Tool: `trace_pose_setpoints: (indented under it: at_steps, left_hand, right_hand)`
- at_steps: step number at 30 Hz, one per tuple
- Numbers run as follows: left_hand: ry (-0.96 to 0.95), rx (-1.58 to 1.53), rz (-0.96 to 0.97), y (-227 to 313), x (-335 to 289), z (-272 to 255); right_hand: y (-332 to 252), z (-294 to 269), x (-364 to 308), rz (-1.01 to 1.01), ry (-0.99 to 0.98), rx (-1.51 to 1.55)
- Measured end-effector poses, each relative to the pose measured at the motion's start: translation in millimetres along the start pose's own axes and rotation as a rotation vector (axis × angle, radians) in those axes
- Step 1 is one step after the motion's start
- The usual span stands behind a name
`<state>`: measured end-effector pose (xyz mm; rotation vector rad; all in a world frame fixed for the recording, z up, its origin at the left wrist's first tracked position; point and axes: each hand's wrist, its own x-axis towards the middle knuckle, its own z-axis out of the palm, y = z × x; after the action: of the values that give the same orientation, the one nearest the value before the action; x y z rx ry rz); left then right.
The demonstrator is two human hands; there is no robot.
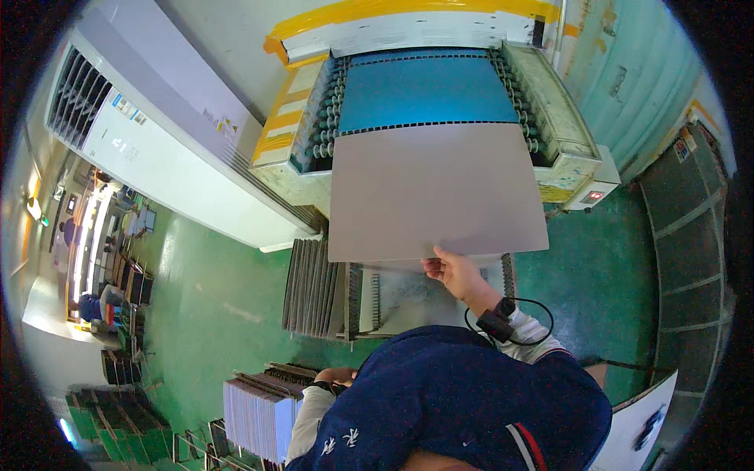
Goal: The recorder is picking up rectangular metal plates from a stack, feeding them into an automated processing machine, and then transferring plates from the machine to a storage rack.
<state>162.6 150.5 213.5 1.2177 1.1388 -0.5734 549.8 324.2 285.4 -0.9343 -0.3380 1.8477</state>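
A large flat grey-pink panel point(440, 192) lies level, its far edge at the roller infeed of a machine point(569, 129). My right hand point(448, 271) pinches the panel's near edge, thumb on top and fingers curled beneath. Beyond it, a blue panel point(428, 90) rests on the rollers point(330, 106), between rows of small wheels. My left hand point(338, 377) is low by my side, beside a rack of upright pale panels point(263, 408). Its fingers are mostly hidden by my sleeve and body, so I cannot see whether it holds anything.
Under the panel stands a rack point(353, 302) with dark upright sheets point(306, 286) at its left. A tall white air-conditioner-like cabinet point(173, 169) leans into view at left. Grey framed panels point(687, 259) line the right. Green racked boards point(118, 424) sit at lower left; a person point(98, 306) is far left.
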Motion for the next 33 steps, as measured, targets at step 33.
trace_pose_setpoints:
  at_steps: [33]
  left_hand:
    - [-0.030, -0.035, -0.019, -2.6, 2.3, -4.8]
  right_hand:
    - [-21.6, 7.4, 25.9, -0.021, -0.008, 0.020]
